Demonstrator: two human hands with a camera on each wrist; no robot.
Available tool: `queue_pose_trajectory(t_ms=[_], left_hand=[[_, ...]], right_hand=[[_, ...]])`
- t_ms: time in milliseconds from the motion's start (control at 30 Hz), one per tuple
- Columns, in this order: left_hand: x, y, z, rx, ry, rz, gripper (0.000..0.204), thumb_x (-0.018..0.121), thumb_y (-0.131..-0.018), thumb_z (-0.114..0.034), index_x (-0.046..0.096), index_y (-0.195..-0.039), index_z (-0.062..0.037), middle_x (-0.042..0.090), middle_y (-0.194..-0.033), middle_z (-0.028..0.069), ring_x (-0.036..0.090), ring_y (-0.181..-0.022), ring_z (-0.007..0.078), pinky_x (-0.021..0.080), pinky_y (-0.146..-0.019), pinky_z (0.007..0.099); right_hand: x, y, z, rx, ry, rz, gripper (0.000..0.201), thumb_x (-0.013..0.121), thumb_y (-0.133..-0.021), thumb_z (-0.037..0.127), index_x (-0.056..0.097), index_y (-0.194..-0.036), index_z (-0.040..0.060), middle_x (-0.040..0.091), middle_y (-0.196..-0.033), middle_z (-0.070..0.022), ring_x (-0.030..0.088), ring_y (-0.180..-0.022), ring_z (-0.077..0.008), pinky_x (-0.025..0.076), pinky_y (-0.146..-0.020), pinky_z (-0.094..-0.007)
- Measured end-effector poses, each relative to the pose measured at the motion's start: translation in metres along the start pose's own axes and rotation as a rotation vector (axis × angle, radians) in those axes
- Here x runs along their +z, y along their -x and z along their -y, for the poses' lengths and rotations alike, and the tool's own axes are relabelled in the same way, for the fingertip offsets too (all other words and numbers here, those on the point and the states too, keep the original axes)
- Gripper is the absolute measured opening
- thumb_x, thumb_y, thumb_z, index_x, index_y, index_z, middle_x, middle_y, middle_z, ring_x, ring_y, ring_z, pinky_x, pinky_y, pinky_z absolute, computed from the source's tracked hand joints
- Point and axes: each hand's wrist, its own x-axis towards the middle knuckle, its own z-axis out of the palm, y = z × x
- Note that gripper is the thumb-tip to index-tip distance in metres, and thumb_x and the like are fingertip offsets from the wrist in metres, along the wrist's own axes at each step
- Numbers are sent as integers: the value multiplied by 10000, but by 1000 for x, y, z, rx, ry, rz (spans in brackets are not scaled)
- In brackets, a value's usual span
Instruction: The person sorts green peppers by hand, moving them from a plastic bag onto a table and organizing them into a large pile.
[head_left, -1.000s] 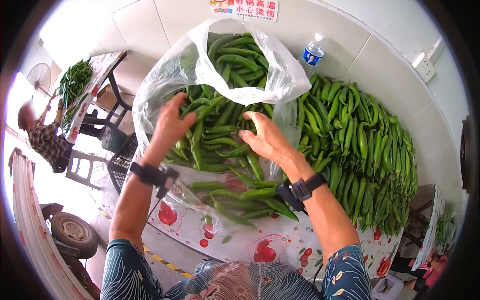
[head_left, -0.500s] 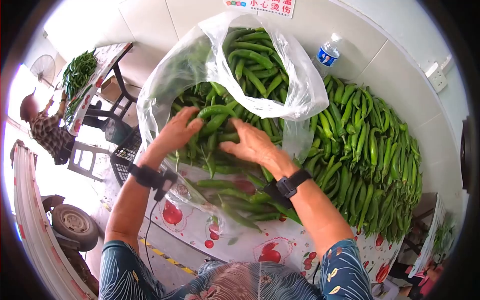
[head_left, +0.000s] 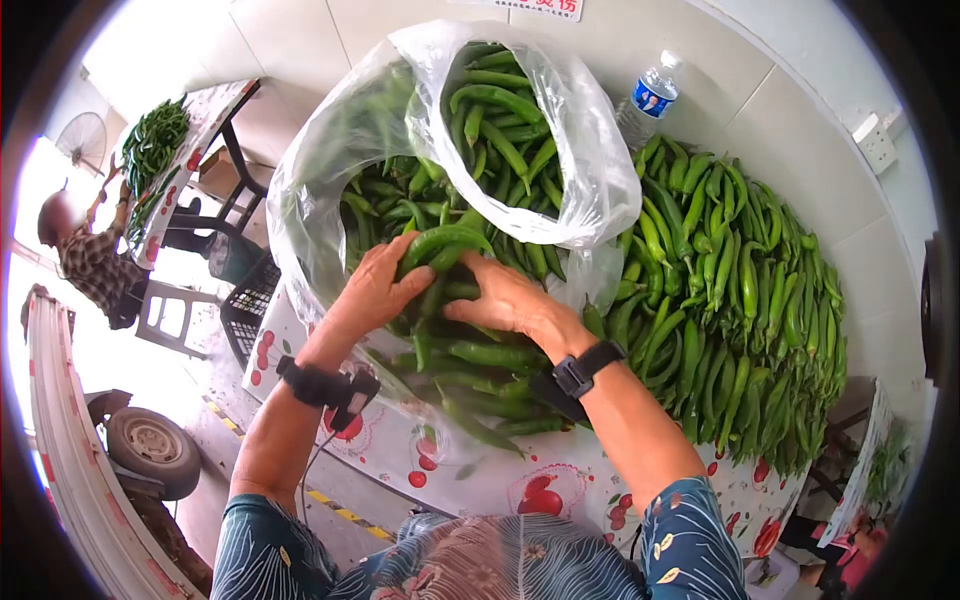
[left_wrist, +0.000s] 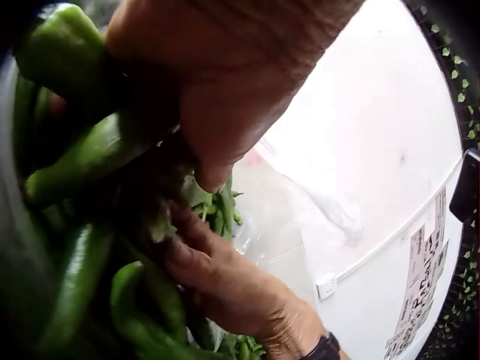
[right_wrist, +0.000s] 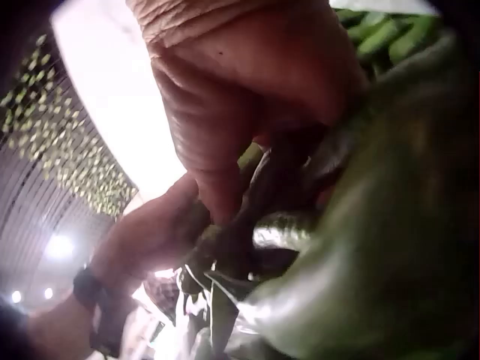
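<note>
A bunch of long green chili peppers (head_left: 445, 245) is gathered between the two hands at the mouth of a clear plastic bag (head_left: 312, 190). On its left side, my left hand (head_left: 375, 288) grips the bunch, with the thumb across the front. From the right, my right hand (head_left: 515, 300) holds the same bunch, its fingertips hidden among the peppers. In the left wrist view, peppers (left_wrist: 82, 161) show below the left hand (left_wrist: 225, 82). The right wrist view is dark, with the right hand (right_wrist: 240, 90) over shadowed peppers. More peppers (head_left: 505, 120) fill the bag behind.
Neat rows of peppers (head_left: 740, 290) cover the table's right side. Loose peppers (head_left: 490, 420) lie before the bag on the fruit-print tablecloth (head_left: 590, 475). A water bottle (head_left: 650, 98) stands by the tiled wall. At left, a person (head_left: 90, 255) sits at another pepper-covered table.
Both hands have come closer together and drawn back toward the body, now with a bunch of peppers held between them. Earlier they were spread apart over the peppers in the bag.
</note>
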Motion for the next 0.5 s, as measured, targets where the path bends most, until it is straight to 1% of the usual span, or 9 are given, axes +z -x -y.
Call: queue_pose_trajectory(t_ms=[33, 67, 100, 133, 167, 233, 367, 467, 500], left_hand=[[2, -1, -3, -51, 57, -6, 528, 585, -927, -293, 453, -1343, 6, 625, -1181, 205, 596, -1103, 323, 428, -977, 370], [3, -4, -8, -99, 111, -14, 532, 598, -920, -287, 457, -1338, 11, 629, -1177, 196, 601, -1095, 297, 436, -967, 358], [3, -6, -12, -145, 164, -23, 535, 610, -914, -280, 460, -1334, 16, 634, -1174, 187, 606, -1088, 271, 444, -956, 347], [3, -6, -13, -163, 207, -42, 527, 627, -897, -255, 476, -1319, 23, 640, -1159, 173, 600, -1069, 212, 449, -944, 328], [1, -4, -16, -184, 263, -41, 525, 633, -887, -267, 489, -1308, 13, 646, -1133, 182, 609, -1063, 246, 455, -936, 343], [-1, 6, -27, -241, 382, -32, 522, 644, -867, -289, 514, -1286, -7, 659, -1082, 201, 628, -1053, 314, 467, -919, 372], [4, 28, -38, -217, 304, -126, 517, 655, -849, -260, 520, -1286, -19, 655, -1099, 194, 630, -1052, 280, 469, -918, 356], [11, 46, -56, -234, 336, -184, 521, 666, -837, -237, 514, -1289, -27, 652, -1103, 190, 631, -1047, 290, 469, -920, 358], [13, 52, -62, -221, 341, -196, 518, 664, -837, -228, 511, -1290, -28, 652, -1101, 189, 630, -1047, 291, 469, -920, 360]], right_hand=[[1, 0, 4, 22, 20, -1, 778, 765, -720, 318, 441, -1350, -5, 565, -1254, -272, 525, -1201, -387, 420, -1003, -417], [1, 0, 8, 82, 13, 23, 798, 758, -722, 290, 410, -1374, -11, 544, -1310, -240, 510, -1240, -351, 396, -1037, -376], [2, 1, 7, 64, -74, 31, 797, 764, -712, 269, 415, -1371, -13, 546, -1311, -234, 512, -1239, -343, 395, -1036, -372], [4, 2, 4, 45, -158, 41, 796, 771, -703, 247, 421, -1368, -14, 548, -1311, -228, 513, -1237, -335, 394, -1035, -367], [3, 2, 1, 25, -240, 49, 795, 777, -693, 226, 426, -1364, -16, 549, -1311, -221, 515, -1235, -327, 393, -1034, -363], [-4, 10, 12, 62, -306, 114, 801, 786, -676, 193, 431, -1362, -20, 549, -1308, -203, 513, -1226, -301, 386, -1035, -347], [-6, 22, 15, 104, -381, 236, 799, 787, -668, 150, 433, -1362, -25, 542, -1302, -176, 504, -1206, -257, 378, -1032, -317], [-6, 41, 29, 87, -412, 212, 770, 782, -673, 118, 447, -1351, -22, 561, -1272, -155, 524, -1163, -239, 400, -1005, -307], [-5, 47, 35, 96, -443, 227, 777, 787, -662, 105, 444, -1346, -26, 578, -1247, -158, 539, -1151, -249, 408, -999, -312]])
